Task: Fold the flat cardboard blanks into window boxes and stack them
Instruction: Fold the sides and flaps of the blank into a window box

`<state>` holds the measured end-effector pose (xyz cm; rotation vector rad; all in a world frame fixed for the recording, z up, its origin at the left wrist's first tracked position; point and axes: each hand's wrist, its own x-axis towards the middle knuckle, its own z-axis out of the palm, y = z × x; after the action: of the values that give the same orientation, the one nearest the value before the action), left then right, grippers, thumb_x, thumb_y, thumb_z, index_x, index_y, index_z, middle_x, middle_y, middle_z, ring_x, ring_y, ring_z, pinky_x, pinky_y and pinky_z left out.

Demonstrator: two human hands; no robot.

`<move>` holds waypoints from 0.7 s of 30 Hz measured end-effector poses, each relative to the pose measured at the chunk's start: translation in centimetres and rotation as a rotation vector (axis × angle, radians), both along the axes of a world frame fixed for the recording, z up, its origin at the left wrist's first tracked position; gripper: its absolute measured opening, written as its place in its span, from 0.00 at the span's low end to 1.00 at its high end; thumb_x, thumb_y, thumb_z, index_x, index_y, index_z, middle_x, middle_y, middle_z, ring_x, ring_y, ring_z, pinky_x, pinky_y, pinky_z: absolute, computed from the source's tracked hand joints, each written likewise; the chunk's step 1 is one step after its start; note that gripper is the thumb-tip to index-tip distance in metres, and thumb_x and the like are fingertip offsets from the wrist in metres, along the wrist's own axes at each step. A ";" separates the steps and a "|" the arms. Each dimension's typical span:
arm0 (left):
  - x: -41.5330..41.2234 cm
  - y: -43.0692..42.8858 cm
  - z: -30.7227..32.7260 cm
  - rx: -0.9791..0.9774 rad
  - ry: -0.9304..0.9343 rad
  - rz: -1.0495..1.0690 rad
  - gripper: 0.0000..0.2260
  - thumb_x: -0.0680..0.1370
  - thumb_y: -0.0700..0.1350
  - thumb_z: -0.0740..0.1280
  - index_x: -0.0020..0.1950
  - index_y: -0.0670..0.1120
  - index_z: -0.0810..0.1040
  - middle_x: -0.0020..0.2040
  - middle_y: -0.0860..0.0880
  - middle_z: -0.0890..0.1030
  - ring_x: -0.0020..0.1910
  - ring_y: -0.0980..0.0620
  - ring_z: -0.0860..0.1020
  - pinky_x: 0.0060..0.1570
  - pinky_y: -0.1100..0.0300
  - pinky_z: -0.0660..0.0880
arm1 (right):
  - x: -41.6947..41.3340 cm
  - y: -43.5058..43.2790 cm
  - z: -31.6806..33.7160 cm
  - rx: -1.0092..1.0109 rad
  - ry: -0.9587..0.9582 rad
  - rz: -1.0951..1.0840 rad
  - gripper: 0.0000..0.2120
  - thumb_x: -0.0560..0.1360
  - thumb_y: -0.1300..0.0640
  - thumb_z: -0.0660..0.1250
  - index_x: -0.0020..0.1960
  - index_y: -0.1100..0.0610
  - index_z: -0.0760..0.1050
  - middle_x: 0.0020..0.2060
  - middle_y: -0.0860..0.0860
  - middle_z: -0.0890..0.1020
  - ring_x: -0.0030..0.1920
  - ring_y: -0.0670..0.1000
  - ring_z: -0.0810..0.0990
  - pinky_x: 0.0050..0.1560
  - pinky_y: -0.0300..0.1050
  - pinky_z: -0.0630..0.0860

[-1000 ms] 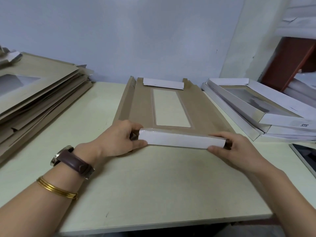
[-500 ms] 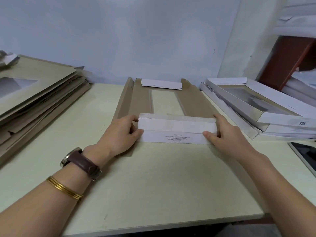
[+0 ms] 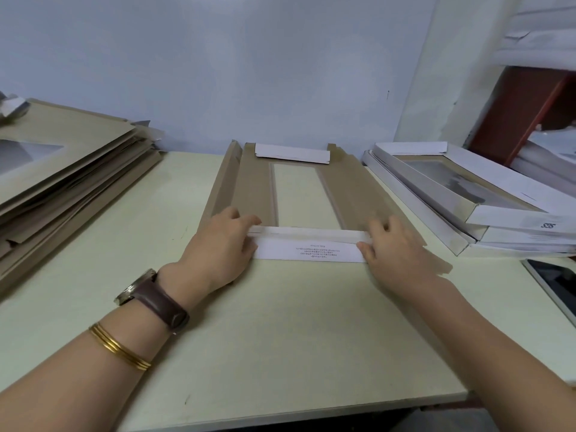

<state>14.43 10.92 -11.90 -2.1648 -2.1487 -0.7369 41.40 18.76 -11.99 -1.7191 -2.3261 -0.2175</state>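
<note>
A brown cardboard blank [image 3: 249,185] with a clear window in its middle lies flat on the table, brown side up. Its near end flap [image 3: 307,246], white with small print, is folded up and over towards the window. My left hand [image 3: 221,247] grips the flap's left end, fingers over the fold, thumb under. My right hand [image 3: 394,247] grips its right end the same way. The far end flap [image 3: 291,156] is folded white side up. The left side flap [image 3: 225,179] stands up a little.
A tall pile of flat brown blanks [image 3: 68,169] fills the left of the pale table [image 3: 280,338]. Stacked white window boxes [image 3: 473,198] sit at the right. A tablet [image 3: 558,285] lies at the right edge. The wall stands close behind.
The near end flap went from standing as a white bar to folded over towards the window, its printed face showing. Both hands moved forward with it.
</note>
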 end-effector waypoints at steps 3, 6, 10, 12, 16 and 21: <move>1.3 0.0 0.4 -0.002 0.247 -0.062 0.17 0.76 0.38 0.59 0.63 0.48 0.73 0.56 0.48 0.69 0.54 0.45 0.70 0.50 0.53 0.71 | -1.6 -0.5 -0.1 0.042 -0.136 0.056 0.15 0.81 0.54 0.53 0.66 0.56 0.66 0.64 0.56 0.68 0.63 0.59 0.67 0.58 0.50 0.67; 3.1 0.2 -0.1 -0.059 0.327 -0.161 0.16 0.80 0.45 0.56 0.67 0.46 0.69 0.66 0.47 0.70 0.66 0.47 0.68 0.62 0.56 0.67 | -4.0 -1.4 -0.6 -0.078 -0.051 0.215 0.22 0.83 0.49 0.48 0.73 0.56 0.62 0.74 0.55 0.62 0.75 0.55 0.55 0.71 0.50 0.58; 4.3 0.2 -0.8 -0.240 0.192 -0.285 0.28 0.83 0.54 0.48 0.79 0.44 0.44 0.80 0.50 0.48 0.78 0.54 0.45 0.75 0.60 0.43 | -7.3 -2.5 -1.3 -0.299 0.138 0.392 0.30 0.82 0.42 0.43 0.78 0.57 0.52 0.78 0.52 0.52 0.78 0.49 0.43 0.77 0.49 0.41; 4.4 0.3 -0.8 -0.291 0.176 -0.301 0.29 0.83 0.55 0.47 0.78 0.45 0.39 0.80 0.51 0.43 0.78 0.55 0.41 0.74 0.63 0.38 | -8.1 -2.5 -1.7 -0.382 0.158 0.413 0.33 0.80 0.39 0.40 0.79 0.56 0.47 0.79 0.51 0.49 0.78 0.48 0.40 0.77 0.49 0.38; 4.3 0.4 -1.1 -0.413 0.220 -0.289 0.30 0.83 0.57 0.46 0.78 0.44 0.36 0.79 0.49 0.39 0.77 0.55 0.37 0.75 0.60 0.37 | -8.3 -2.2 -2.2 -0.479 0.065 0.404 0.43 0.72 0.32 0.33 0.79 0.57 0.40 0.79 0.51 0.43 0.77 0.46 0.37 0.76 0.48 0.36; 4.2 0.3 -1.4 -0.477 0.303 -0.245 0.32 0.81 0.60 0.43 0.78 0.43 0.35 0.79 0.47 0.36 0.76 0.53 0.34 0.76 0.56 0.37 | -7.5 -1.8 -2.5 -0.493 0.016 0.401 0.45 0.71 0.29 0.34 0.79 0.56 0.39 0.78 0.49 0.40 0.76 0.44 0.35 0.75 0.44 0.36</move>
<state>18.64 11.18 -13.35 -2.5798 -2.0766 0.1310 33.85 16.97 -14.49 -1.3631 -2.8065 0.4750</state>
